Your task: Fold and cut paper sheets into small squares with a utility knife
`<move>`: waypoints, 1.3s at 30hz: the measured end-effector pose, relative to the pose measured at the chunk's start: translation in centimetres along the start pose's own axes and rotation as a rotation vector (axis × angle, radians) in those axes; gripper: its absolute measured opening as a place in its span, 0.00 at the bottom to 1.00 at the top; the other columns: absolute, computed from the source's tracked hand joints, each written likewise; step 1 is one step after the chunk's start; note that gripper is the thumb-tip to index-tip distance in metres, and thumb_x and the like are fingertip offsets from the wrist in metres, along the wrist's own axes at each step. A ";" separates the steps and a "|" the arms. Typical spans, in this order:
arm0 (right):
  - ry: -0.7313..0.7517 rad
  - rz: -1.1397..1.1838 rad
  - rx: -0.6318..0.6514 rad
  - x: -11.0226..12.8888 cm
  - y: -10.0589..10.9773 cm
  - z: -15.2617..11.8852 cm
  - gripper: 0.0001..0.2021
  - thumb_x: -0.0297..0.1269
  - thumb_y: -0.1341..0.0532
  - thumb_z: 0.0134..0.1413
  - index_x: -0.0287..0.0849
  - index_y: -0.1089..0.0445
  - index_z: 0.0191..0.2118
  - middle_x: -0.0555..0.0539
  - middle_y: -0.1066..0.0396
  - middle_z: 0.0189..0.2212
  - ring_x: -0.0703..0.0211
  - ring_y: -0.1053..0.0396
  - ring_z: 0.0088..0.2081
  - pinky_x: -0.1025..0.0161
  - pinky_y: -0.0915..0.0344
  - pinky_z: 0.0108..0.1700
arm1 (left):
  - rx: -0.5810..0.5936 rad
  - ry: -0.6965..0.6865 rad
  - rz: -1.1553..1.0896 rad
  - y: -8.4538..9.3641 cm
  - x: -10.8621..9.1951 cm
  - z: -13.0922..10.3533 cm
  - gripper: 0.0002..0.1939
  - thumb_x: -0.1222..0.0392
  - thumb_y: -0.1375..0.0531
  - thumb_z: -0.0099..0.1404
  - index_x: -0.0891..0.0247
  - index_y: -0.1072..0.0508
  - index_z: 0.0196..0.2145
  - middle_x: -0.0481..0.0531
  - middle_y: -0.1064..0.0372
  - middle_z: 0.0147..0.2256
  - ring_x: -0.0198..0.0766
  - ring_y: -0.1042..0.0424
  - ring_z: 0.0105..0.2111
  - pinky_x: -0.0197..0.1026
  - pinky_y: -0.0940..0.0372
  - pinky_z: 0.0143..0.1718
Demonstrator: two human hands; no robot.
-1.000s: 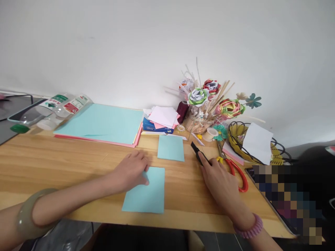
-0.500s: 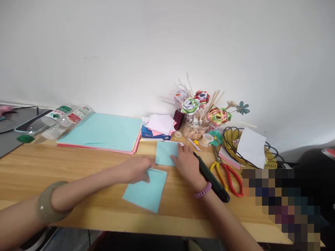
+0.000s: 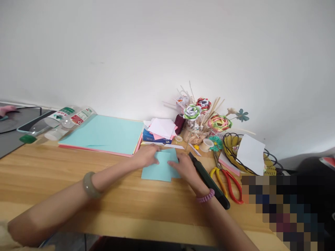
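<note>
Two small light-blue paper squares overlap at the middle of the wooden table. The front blue paper square (image 3: 156, 171) lies partly over the rear blue paper square (image 3: 173, 153), which pokes out at the top and right. My left hand (image 3: 147, 156) is closed on the upper left edge of the front square, with its thumb on top. At the right side my right hand (image 3: 185, 168) grips the squares' edge, thumb on the paper and other fingers curled behind. A dark green utility knife (image 3: 209, 181) lies just right of that hand.
Scissors (image 3: 228, 181) with red and yellow handles lie right of the knife. Behind stand paper flowers (image 3: 192, 112), a tape roll (image 3: 208, 144) and a yellow basket (image 3: 230, 146). A stack of large coloured sheets (image 3: 104, 132), plastic bottles (image 3: 78, 116) and a phone (image 3: 36, 122) are left.
My left hand has carried its blue square up and right, onto the other square. The rear square has shifted and turned slightly under my right hand.
</note>
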State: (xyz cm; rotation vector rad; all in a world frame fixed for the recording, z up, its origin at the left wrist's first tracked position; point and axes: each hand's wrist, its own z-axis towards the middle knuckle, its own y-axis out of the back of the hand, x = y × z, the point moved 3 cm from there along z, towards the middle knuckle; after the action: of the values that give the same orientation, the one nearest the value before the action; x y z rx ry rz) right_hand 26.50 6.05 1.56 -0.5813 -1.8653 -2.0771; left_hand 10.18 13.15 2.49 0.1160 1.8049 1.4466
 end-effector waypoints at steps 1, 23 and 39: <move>0.004 0.022 0.011 0.3 -0.1 -0.1 0.16 0.43 0.41 0.59 0.40 0.34 0.49 0.45 0.33 0.46 0.57 0.31 0.43 0.53 0.32 0.43 | -0.025 0.000 -0.027 0.0 -0.1 -0.3 0.18 0.63 0.34 0.48 0.60 0.29 0.39 0.55 0.30 0.45 0.51 0.31 0.48 0.47 0.37 0.49; -0.215 0.354 -0.200 1.0 4.1 11.3 0.18 0.42 0.41 0.59 0.41 0.36 0.52 0.43 0.35 0.50 0.54 0.33 0.46 0.50 0.33 0.45 | -0.187 0.480 -0.887 8.0 0.2 4.9 0.15 0.56 0.42 0.67 0.66 0.32 0.48 0.55 0.33 0.46 0.41 0.30 0.43 0.49 0.32 0.43; -0.264 0.933 -0.264 2.1 1.7 11.4 0.18 0.42 0.41 0.59 0.41 0.37 0.53 0.43 0.35 0.50 0.54 0.32 0.46 0.51 0.33 0.45 | -0.132 0.391 -1.044 6.5 -0.1 6.4 0.16 0.56 0.42 0.67 0.65 0.33 0.50 0.56 0.34 0.48 0.42 0.30 0.44 0.50 0.32 0.44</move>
State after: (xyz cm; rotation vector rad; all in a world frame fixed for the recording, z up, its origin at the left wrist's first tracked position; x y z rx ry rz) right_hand 26.65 17.28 4.96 -1.4976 -1.0514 -1.6209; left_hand 11.65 20.31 7.98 -1.0813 1.6147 0.8216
